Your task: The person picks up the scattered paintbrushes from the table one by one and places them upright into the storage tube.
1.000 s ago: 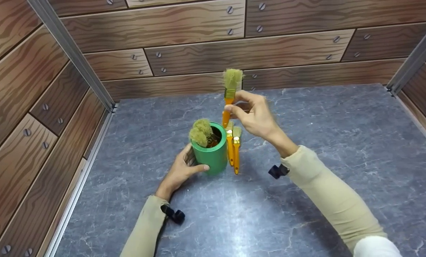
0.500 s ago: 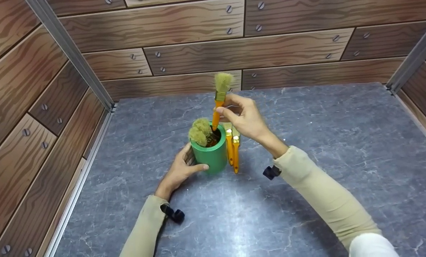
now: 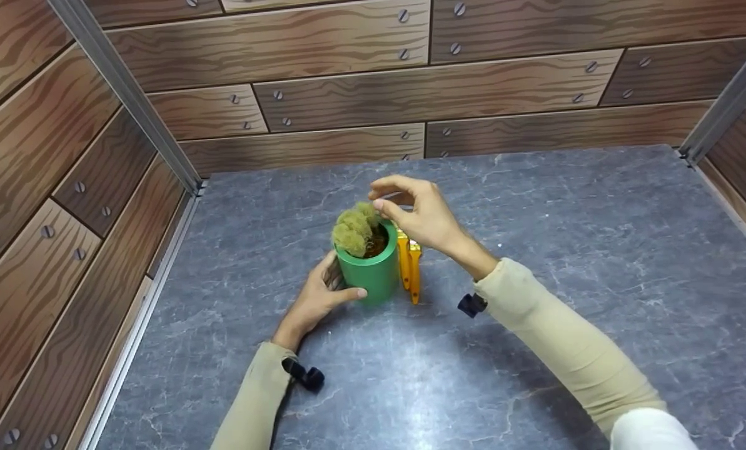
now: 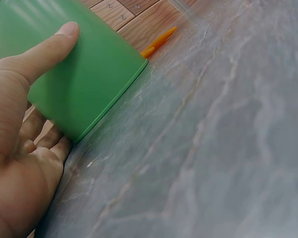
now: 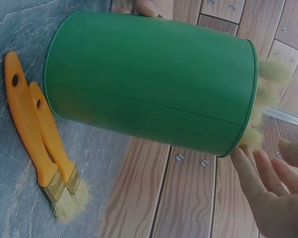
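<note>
A green can (image 3: 373, 275) stands upright on the table, several paintbrushes (image 3: 354, 232) in it with bristles up above the rim. My left hand (image 3: 316, 297) grips its side low down; in the left wrist view the thumb (image 4: 52, 49) lies across the wall and the fingers reach behind. Just above the rim, beside the bristles, is my right hand (image 3: 419, 215), its thumb and fingers apart with nothing between them. In the right wrist view, its fingertips are right at the can's rim. Two orange-handled paintbrushes (image 5: 30, 119) lie on the table to the can's right, partly hidden by the right hand in the head view.
The grey marbled table (image 3: 535, 350) ends at a wood-patterned back wall (image 3: 322, 106). A similar wall (image 3: 47, 250) rises at the left, with metal rails at the corners. Small black cameras (image 3: 471, 305) sit on both wrists.
My right hand has carried a paintbrush left over the can, lowered it handle first inside and let go. My left hand has stayed on the can.
</note>
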Demonstrator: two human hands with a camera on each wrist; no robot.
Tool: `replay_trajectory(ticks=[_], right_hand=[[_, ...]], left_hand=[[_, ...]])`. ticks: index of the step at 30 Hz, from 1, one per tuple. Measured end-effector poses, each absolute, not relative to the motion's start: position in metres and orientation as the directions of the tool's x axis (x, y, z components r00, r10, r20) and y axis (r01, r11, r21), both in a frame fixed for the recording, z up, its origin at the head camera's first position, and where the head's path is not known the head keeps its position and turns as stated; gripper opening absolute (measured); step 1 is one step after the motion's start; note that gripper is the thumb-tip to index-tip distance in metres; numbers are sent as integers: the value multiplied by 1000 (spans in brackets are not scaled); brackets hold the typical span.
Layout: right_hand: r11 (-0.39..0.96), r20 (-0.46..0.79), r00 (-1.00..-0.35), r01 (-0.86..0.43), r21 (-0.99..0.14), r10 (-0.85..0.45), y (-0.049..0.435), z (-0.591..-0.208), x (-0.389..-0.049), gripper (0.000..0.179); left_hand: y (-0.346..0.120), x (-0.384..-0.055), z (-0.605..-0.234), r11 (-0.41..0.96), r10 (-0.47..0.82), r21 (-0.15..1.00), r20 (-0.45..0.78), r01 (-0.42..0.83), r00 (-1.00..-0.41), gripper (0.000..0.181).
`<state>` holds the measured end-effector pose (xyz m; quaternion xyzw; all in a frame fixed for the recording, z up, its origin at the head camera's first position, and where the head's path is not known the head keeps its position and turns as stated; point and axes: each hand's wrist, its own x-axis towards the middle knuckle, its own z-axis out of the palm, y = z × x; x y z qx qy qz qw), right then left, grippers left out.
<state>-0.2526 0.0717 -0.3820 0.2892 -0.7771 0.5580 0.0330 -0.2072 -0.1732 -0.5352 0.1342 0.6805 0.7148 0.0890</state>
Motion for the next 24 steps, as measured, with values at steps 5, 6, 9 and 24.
replay_trajectory(ticks=[5, 6, 9, 24], right_hand=[[229, 367, -831, -487, -843, -417, 76, -382, -251, 30], [231, 368, -831, -488, -841, -417, 77, -383, -251, 30], [243, 374, -830, -496, -834, -414, 80, -383, -250, 30], [317, 322, -863, -453, -833, -388, 102, -397, -247, 26]], left_hand=[[-173, -208, -536, -62, 312, 996, 82, 65, -947, 110], [-173, -208, -536, -62, 312, 996, 85, 69, -946, 110], [-173, -208, -536, -66, 312, 995, 95, 78, -945, 110], [-172, -206, -536, -74, 305, 995, 90, 70, -948, 107]])
